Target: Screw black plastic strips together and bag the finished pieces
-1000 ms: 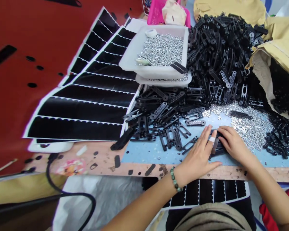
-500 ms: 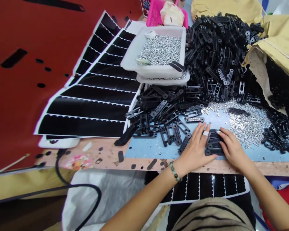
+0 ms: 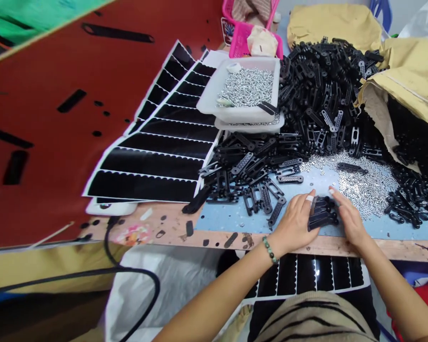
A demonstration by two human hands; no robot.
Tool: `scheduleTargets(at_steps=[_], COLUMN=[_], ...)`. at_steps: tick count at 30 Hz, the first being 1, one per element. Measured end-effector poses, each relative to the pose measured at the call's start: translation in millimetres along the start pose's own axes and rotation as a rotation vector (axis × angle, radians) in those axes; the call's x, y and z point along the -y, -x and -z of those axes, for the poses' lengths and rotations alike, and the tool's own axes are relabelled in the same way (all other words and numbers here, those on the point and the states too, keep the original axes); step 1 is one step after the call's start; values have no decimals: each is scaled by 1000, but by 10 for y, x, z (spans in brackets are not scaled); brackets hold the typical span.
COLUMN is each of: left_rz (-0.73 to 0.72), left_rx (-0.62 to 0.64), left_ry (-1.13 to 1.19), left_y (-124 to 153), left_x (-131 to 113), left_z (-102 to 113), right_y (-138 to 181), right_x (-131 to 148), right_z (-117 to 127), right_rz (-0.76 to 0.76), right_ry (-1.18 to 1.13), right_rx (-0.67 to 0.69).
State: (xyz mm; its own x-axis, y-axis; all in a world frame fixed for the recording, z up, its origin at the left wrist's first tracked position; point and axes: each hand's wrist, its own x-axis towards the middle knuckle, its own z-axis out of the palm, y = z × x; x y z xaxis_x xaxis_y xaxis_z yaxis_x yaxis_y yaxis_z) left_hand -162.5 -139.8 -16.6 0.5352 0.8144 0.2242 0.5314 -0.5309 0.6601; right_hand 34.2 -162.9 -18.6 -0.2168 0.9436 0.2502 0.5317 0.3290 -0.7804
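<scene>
My left hand (image 3: 294,221), with a white band on one finger and a green bead bracelet at the wrist, closes around the left side of a bunch of black plastic link pieces (image 3: 320,213). The pieces lie side by side, tilted, near the table's front edge. Just to their right is my right hand (image 3: 351,221), its fingers stretched out and apart; whether its thumb touches the pieces I cannot tell. Loose black links (image 3: 278,211) lie to the left of my hands. Small metal screws and nuts (image 3: 369,190) are spread beyond my right hand.
A big heap of black links (image 3: 317,80) rises at the back. A white tub (image 3: 248,114) of screws stands left of it. Black sticker sheets (image 3: 157,161) lean against a red board (image 3: 57,61). A yellow sack (image 3: 410,90) is at the right, a pink basket (image 3: 240,40) behind.
The black pieces went from a flat, neat row between both hands to a tilted bunch in my left hand. My right hand's fingers have opened away from them. The view has shifted left.
</scene>
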Motion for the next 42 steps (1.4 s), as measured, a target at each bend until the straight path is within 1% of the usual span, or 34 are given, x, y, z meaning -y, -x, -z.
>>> scheduleTargets(at_steps=[1, 2, 3, 4, 5, 6, 8, 9, 10, 11, 13, 15, 16, 17, 18, 19, 20, 21, 22, 24, 26, 28, 29, 31, 32, 34, 35, 36, 38, 40, 41, 42], left_rz=[18, 51, 98, 157, 222, 281, 370, 405, 440, 479, 560, 582, 557, 515, 463, 403, 338, 273, 211, 128, 121, 141, 144, 139, 131, 109, 104, 111, 175, 249, 257, 238], left_rx=[-20, -39, -51, -43, -5, 67, 268, 360, 419, 441, 418, 363, 315, 236, 126, 8, -85, -129, -125, -36, 35, 59, 67, 53, 34, -3, -12, -21, -73, -187, -233, -250], left_ry=[27, 65, 122, 207, 326, 475, 805, 950, 1065, 1144, 1212, 1149, 1058, 924, 754, 562, 373, 210, 82, -67, -124, -134, -117, -44, 6, 117, 170, 218, 286, 282, 243, 181], left_y=[-3, -5, -8, -10, -14, -18, -29, -34, -37, -35, -9, 54, 96, 141, 183, 216, 238, 245, 238, 196, 142, 104, 93, 81, 76, 61, 52, 44, 45, 84, 119, 162], left_x=[-12, -31, -56, -85, -118, -150, -205, -222, -232, -233, -215, -188, -177, -170, -168, -170, -173, -176, -177, -166, -139, -110, -98, -86, -86, -98, -108, -121, -149, -179, -192, -205], left_z=[34, 82, 143, 213, 286, 353, 449, 470, 473, 461, 418, 373, 355, 337, 317, 293, 263, 225, 182, 91, 21, -2, 7, 60, 98, 181, 222, 259, 313, 327, 315, 291], right_y=[7, 7, -4, -25, -55, -92, -172, -208, -238, -261, -290, -311, -322, -334, -348, -363, -378, -392, -403, -415, -410, -392, -381, -366, -364, -370, -376, -379, -368, -318, -278, -233], right_x=[-22, -29, -19, 8, 49, 99, 210, 261, 303, 333, 347, 307, 275, 241, 211, 188, 173, 167, 166, 174, 181, 190, 203, 257, 299, 405, 458, 505, 560, 555, 532, 502], right_z=[38, 67, 85, 90, 82, 62, -4, -43, -82, -118, -169, -192, -199, -205, -215, -229, -250, -277, -308, -366, -393, -364, -329, -233, -182, -99, -70, -48, -9, 46, 83, 124], right_rz=[-9, -3, 21, 62, 115, 171, 265, 274, 241, 166, -64, -287, -363, -418, -456, -478, -491, -496, -496, -471, -402, -300, -243, -121, -54, 65, 98, 109, 66, -54, -134, -221], right_ry=[-58, -93, -112, -123, -128, -131, -138, -137, -128, -115, -85, -70, -61, -37, 2, 54, 116, 181, 245, 372, 491, 558, 551, 434, 342, 165, 102, 62, 13, -70, -135, -209], right_rx=[-108, -188, -233, -249, -256, -258, -255, -250, -243, -235, -241, -258, -262, -258, -245, -223, -200, -182, -171, -178, -210, -260, -285, -292, -254, -112, -45, 0, 5, -55, -71, -68])
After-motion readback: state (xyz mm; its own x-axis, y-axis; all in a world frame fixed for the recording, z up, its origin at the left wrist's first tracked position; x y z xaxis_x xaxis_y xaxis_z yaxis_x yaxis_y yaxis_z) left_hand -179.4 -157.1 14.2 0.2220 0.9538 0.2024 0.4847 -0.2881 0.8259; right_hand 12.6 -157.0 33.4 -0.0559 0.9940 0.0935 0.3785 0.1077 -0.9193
